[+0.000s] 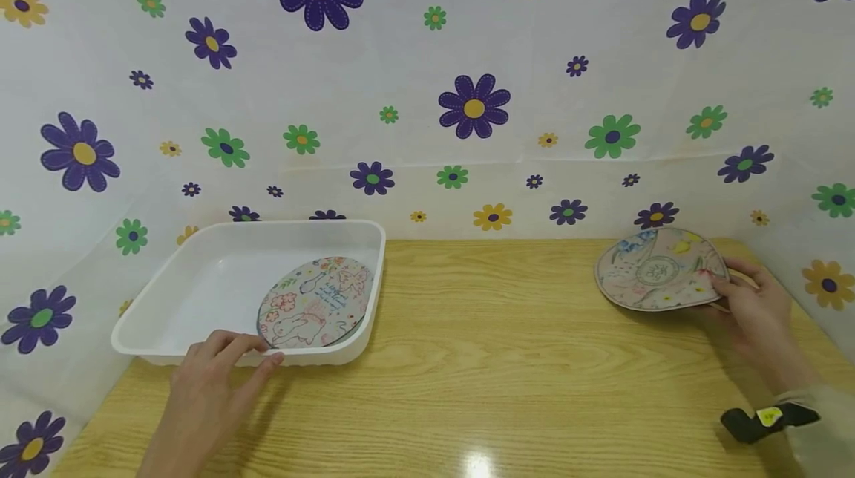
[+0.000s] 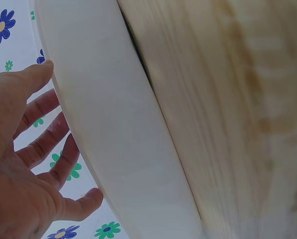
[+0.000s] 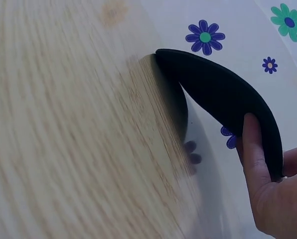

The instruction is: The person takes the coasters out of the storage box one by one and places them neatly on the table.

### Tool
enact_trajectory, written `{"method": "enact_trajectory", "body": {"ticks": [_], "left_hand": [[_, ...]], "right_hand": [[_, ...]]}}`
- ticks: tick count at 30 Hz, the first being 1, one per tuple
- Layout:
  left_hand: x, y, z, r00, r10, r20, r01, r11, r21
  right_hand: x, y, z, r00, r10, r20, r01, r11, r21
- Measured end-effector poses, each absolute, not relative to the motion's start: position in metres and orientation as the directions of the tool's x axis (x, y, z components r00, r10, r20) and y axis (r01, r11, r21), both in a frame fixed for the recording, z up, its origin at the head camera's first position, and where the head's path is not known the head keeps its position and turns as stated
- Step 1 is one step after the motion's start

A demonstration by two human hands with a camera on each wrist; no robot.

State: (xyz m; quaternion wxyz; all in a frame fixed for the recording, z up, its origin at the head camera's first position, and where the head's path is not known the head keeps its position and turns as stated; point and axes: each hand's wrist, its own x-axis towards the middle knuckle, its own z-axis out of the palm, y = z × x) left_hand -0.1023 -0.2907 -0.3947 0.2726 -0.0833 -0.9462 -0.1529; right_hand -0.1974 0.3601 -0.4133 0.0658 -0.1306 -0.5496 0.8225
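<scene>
At the front rim of a white plastic tub [image 1: 200, 277], my left hand [image 1: 214, 381] has its fingers over the edge and its thumb against the outside. The left wrist view shows this hand [image 2: 34, 164] with its fingers reaching behind the tub rim [image 2: 83, 154]. Inside the tub, a round mat printed with rabbits, flowers and blue lettering [image 1: 320, 300] leans against the right wall. On the right, my right hand [image 1: 758, 307] pinches the edge of another round floral mat [image 1: 657, 270], which bends and tilts above the table. Its underside [image 3: 228, 94] is plain black.
A wood-grain table [image 1: 494, 359] carries the tub on its left. White cloth with purple, green and yellow flowers [image 1: 574, 40] stands behind the table and along both sides. A black strap [image 1: 768, 420] sits around the right sleeve.
</scene>
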Motion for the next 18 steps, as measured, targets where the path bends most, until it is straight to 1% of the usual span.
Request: {"method": "enact_trajectory", "body": {"ticks": [4, 9, 18], "left_hand": [[-0.104, -0.292, -0.395, -0.824, 0.082, 0.56, 0.256, 0.937, 0.239], [-0.103, -0.292, -0.395, -0.836, 0.079, 0.543, 0.251, 0.935, 0.251], [-0.103, -0.292, -0.395, -0.833, 0.077, 0.548, 0.256, 0.931, 0.259]], "right_hand": [[-0.202, 0.364, -0.413, -0.948, 0.27, -0.17, 0.069, -0.347, -0.935], [-0.208, 0.37, -0.415, -0.941, 0.282, -0.188, 0.093, -0.316, -0.944], [-0.219, 0.386, -0.42, -0.945, 0.271, -0.184, 0.109, -0.27, -0.957]]}}
